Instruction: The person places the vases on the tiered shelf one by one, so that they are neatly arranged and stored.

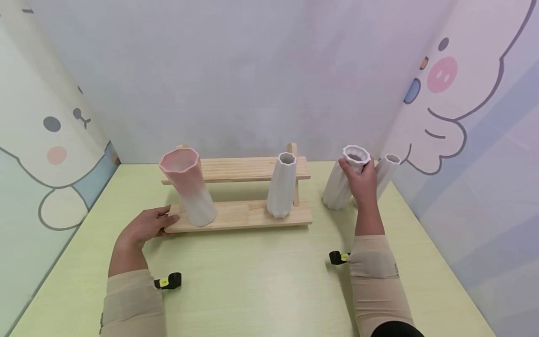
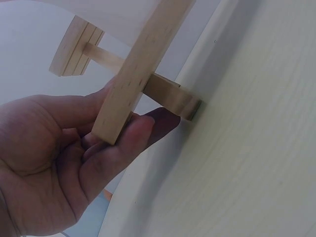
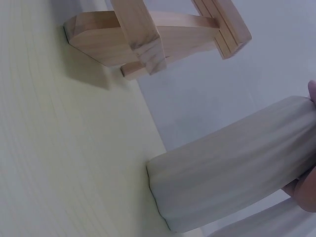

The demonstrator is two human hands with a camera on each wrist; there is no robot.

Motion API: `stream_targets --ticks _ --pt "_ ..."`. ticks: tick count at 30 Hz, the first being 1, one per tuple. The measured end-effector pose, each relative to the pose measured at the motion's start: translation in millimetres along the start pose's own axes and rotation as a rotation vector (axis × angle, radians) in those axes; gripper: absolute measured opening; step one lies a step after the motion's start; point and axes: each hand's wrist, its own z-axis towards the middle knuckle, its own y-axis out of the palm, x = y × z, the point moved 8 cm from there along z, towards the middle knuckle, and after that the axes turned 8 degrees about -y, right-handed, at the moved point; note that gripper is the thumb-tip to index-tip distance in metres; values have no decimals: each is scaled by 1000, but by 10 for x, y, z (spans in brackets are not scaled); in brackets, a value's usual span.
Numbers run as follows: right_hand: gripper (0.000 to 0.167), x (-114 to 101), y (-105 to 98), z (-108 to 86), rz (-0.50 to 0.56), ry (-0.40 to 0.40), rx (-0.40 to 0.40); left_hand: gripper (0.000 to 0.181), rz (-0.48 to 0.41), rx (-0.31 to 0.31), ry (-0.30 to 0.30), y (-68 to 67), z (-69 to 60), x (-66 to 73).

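My left hand (image 1: 147, 226) grips the left end of a two-tier wooden rack (image 1: 242, 216), pinching its lower board (image 2: 133, 81) between thumb and fingers. On that board, close to the hand, stands a pink-and-white vase (image 1: 187, 182). Toward the board's right end is a slim white vase (image 1: 281, 191). To the right of the rack, my right hand (image 1: 364, 183) holds a white vase (image 1: 336, 188) with a ruffled rim, fingers around it just below the mouth. Its base is at the table top in the right wrist view, where only fingertips (image 3: 307, 192) show.
Another slim white vase (image 1: 387, 172) stands behind the right hand, partly hidden by it. The rack's upper board (image 1: 240, 168) runs along the back. A pale wall (image 1: 252, 84) closes the rear, with printed walls at both sides. The table (image 1: 252, 281) is pale yellow-green.
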Motion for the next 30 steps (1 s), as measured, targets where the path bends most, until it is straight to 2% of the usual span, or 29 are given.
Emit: stream_targets --ticks 11,18,30 --pt "80 -2 -23 22 -1 -38 32 91 1 2 -10 -4 25 -11" --pt "80 7 -25 22 1 -34 47 90 8 6 -3 -1 16 -2" --pt "78 -130 -57 -30 23 -35 95 91 9 11 16 4 17 0"
